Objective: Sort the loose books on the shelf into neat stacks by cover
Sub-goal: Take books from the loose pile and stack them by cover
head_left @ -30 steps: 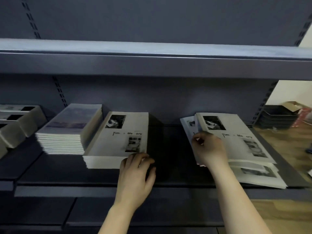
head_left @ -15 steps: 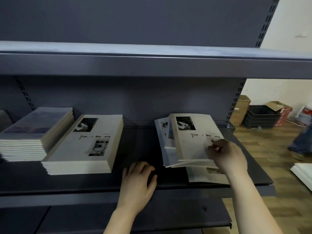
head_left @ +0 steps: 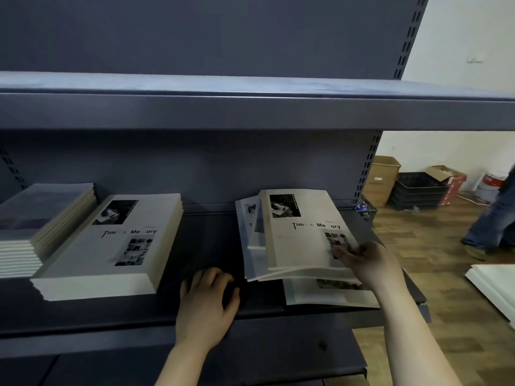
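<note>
Head view: loose books (head_left: 295,246) lie fanned at the right end of the shelf (head_left: 200,246), the lowest reaching near the front lip. Right hand (head_left: 367,263) lies on the top cover's right edge; whether it grips is unclear. Left hand (head_left: 206,299), loosely curled and holding nothing, rests on the bare strip between them and the squared white stack (head_left: 111,246), which sits beside a purple-covered stack (head_left: 33,213).

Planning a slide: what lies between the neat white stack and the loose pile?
Head view: bare dark shelf, only the left hand resting near its front edge beside the loose pile.
</note>
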{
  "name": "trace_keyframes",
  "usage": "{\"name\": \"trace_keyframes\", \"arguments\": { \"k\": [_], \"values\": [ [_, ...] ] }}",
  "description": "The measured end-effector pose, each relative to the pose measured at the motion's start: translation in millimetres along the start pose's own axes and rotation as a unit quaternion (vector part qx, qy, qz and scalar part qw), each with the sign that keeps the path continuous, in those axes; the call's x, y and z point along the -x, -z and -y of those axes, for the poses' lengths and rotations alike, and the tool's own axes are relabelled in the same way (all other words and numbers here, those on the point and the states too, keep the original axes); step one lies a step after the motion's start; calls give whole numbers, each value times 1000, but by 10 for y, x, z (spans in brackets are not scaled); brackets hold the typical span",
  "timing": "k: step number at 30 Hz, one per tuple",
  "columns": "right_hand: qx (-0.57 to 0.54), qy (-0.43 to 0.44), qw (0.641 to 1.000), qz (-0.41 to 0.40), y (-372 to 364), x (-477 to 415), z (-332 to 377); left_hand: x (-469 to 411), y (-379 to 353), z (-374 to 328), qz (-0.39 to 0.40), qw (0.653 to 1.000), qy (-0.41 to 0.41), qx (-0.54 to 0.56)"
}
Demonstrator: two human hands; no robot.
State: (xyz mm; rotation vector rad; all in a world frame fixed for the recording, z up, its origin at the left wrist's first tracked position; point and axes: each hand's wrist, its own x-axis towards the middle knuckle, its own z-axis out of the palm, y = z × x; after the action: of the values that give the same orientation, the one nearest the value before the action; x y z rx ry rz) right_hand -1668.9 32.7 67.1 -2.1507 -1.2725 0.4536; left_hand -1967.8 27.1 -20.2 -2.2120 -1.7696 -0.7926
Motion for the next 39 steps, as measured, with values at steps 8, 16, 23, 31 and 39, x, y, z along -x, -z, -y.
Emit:
{"name": "trace_keyframes", "arguments": {
  "k": [8, 16, 23, 31, 39],
  "values": [
    [-81, 22, 996, -30, -29, -72, -7, 5, -1, 7, -4, 1000, -2, 8],
    [-87, 44, 994, -56, -64, -31, -60, 26, -5, 19, 6, 1000, -2, 11],
    [-175, -3, 983, -49, -143, -48, -127, 39, 7, 15, 4, 1000, -3, 14],
    [-233, -21, 971, -45, -139, -6, -87, 48, 12, 21, 15, 1000, 2, 18],
    [-308, -26, 951, -32, -100, 55, -54, 55, 32, 17, 12, 1000, 2, 15]
  ]
}}
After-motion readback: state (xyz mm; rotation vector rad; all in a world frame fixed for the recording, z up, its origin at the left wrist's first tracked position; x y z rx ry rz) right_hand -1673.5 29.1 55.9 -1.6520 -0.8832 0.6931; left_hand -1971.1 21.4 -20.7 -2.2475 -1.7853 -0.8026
